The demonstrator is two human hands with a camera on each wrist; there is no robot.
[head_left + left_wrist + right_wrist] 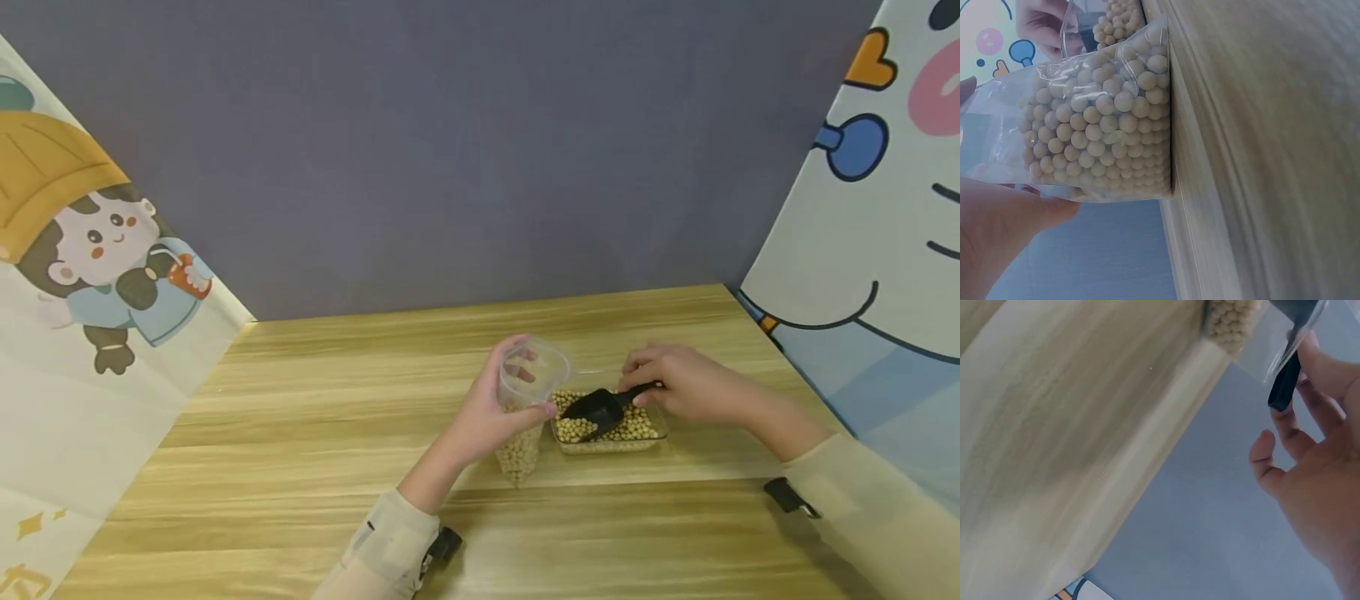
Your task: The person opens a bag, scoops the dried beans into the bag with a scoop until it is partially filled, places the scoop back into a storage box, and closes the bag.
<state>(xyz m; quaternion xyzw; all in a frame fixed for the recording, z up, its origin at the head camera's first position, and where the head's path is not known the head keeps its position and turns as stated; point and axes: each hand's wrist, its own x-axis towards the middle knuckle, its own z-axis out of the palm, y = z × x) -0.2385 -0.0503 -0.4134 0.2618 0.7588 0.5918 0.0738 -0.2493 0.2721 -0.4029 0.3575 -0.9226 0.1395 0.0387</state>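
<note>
Pinching the handle of a black scoop (600, 412), the right hand (686, 379) has its thumb and nearer fingers closed in on it, while in the right wrist view the little finger bends loosely away from the grip. The left hand (491, 408) is curled around the upper part of a clear plastic bag (519, 450), its thumb along the near side of the wide, round mouth and other fingers showing through the plastic on the far side.

Pale round beans (1097, 131) fill the lower part of the bag, which stands roughly upright, its base appearing to meet the table (315, 433). Just to its right is a clear rectangular dish (609, 450) holding more of the same beans. The scoop's blade is down among these and points left, toward the bag; whether it carries any is hard to tell. I cannot tell whether dish and bag touch.

Farther out, each wrist wears a small black device, beside pale sleeves (862, 512). The wood-grained table runs back to a plain grey panel (480, 150). A cartoon figure (112, 242) in a yellow hat decorates the left side panel; large cartoon shapes cover the right one.
</note>
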